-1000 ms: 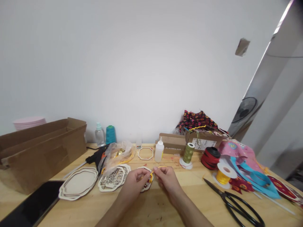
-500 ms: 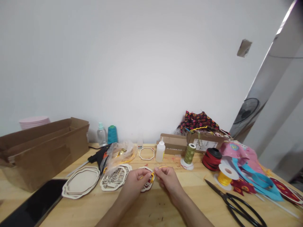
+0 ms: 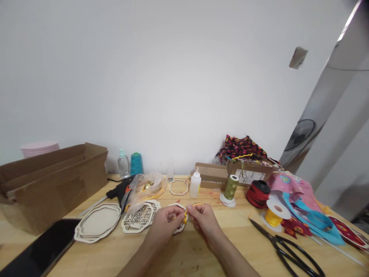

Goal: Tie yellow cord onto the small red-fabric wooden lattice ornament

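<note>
My left hand [image 3: 164, 224] is closed in a pinch on a yellow cord [image 3: 185, 220] at the table's middle. Facing it, my right hand [image 3: 205, 220] pinches the same cord, whose loose part arcs up over the fingertips. Beneath the fingers shows a scalloped wooden lattice piece [image 3: 181, 228] with dark red in it, partly covered by my left hand. Whether the fingers also grip this piece I cannot tell. Just left of that hand lie more pale lattice pieces [image 3: 135, 220], overlapping one another.
Black scissors [image 3: 275, 240] lie at right, near a yellow cord spool [image 3: 272, 218]. Behind my hands stand a white squeeze bottle [image 3: 195, 185] and an olive thread spool [image 3: 231, 187]. At left are plain wooden plates [image 3: 98, 223], a glue gun [image 3: 117, 192], a phone [image 3: 42, 246] and a cardboard box [image 3: 57, 192].
Almost nothing differs. Both hands keep their pinch on the yellow cord, with only a very slight shift of the fingers and the view.
</note>
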The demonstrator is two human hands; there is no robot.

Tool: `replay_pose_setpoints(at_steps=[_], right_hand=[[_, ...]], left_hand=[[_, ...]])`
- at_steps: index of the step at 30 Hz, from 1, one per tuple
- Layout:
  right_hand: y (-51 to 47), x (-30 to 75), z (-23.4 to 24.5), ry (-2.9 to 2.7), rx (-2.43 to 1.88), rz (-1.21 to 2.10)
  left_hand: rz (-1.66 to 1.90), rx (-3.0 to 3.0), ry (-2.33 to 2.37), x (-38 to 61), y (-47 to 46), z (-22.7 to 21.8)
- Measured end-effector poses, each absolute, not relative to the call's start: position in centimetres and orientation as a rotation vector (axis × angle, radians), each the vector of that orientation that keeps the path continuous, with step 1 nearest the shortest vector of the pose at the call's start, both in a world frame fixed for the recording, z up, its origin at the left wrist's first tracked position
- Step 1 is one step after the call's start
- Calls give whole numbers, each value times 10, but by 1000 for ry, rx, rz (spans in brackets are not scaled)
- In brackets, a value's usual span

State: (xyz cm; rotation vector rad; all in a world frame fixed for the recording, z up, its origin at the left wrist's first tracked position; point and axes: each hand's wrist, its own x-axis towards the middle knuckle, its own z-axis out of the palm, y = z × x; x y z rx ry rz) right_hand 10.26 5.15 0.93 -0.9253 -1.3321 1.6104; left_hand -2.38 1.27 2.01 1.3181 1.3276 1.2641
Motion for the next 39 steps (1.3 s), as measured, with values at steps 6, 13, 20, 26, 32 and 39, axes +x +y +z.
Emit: replay_pose_setpoints(at_steps=[6,13,20,26,32,39], right_hand=[[52,103,7,-1374,-932,1543],[54,100,7,-1426,-917,1375],[56,101,6,-1449,-910,1307],[55,100,8,-1444,-870,1346],[53,100,9,-1442,-840,1387],[52,100,11,-1398,-856,1401]], left_hand=[[1249,1337,1346,-23,11,20],[1246,1353,1319,-21,12,16],[1244,1303,1258,-21,14,12],[1199,1241,1227,-20,13,14],[1157,1195,1148,-20,12,14],[1234,1249,1088,-21,12,14]])
